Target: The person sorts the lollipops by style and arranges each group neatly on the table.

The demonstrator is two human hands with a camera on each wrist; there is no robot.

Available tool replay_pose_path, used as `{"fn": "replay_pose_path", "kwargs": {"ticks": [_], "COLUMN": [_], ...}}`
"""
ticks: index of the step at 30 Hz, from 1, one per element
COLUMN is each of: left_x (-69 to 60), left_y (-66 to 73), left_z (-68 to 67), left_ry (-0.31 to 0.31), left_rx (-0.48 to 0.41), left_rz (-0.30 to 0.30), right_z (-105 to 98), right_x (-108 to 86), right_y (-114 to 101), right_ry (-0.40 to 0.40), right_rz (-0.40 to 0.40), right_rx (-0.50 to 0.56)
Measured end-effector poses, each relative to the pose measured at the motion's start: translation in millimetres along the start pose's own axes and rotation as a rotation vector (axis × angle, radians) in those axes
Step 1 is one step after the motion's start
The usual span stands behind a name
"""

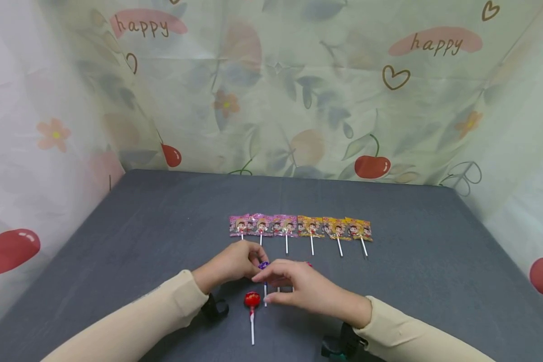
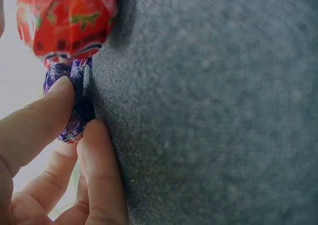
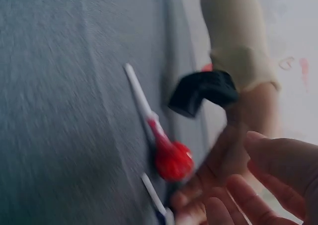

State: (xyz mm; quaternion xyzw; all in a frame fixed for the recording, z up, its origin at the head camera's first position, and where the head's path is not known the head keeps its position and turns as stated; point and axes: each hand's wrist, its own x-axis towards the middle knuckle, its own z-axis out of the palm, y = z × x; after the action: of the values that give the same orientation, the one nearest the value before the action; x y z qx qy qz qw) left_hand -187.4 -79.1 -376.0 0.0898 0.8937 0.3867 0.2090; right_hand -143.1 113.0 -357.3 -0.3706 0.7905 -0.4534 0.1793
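My left hand (image 1: 235, 261) pinches a purple-wrapped lollipop (image 2: 74, 120) by its head, thumb on one side and fingers on the other, low over the dark cloth. In the head view that lollipop's white stick points toward me. My right hand (image 1: 305, 289) hovers just right of it, thumb and fingers apart and nothing between them in the right wrist view. Nearer to me lies a red-wrapped lollipop (image 1: 252, 300), also large in the right wrist view (image 3: 174, 161). Behind my right hand, a bit of red wrapper (image 1: 308, 263) and two white sticks show; the rest is hidden.
Farther back, a row of flat-packed lollipops lies side by side, pink packets (image 1: 261, 224) on the left and yellow packets (image 1: 337, 228) on the right. Dark cloth (image 1: 140, 226) covers the table; printed curtains (image 1: 276, 100) enclose its back and sides.
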Motion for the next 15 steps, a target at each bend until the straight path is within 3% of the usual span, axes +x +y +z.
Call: {"fn": "replay_pose_path", "kwargs": {"ticks": [5,15], "left_x": [-0.1,-1.0], "left_y": [0.4,-0.6], "left_z": [0.8,0.6], "left_ry": [0.006,0.013], "left_rx": [0.011,0.045], "left_rz": [0.005,0.021], "right_z": [13.2,22.0], "right_x": [5.9,18.9], "right_y": [-2.2,0.9], "right_ry": [-0.053,-0.060], "right_rz": [0.052,0.024], "right_rx": [-0.025,-0.245]}}
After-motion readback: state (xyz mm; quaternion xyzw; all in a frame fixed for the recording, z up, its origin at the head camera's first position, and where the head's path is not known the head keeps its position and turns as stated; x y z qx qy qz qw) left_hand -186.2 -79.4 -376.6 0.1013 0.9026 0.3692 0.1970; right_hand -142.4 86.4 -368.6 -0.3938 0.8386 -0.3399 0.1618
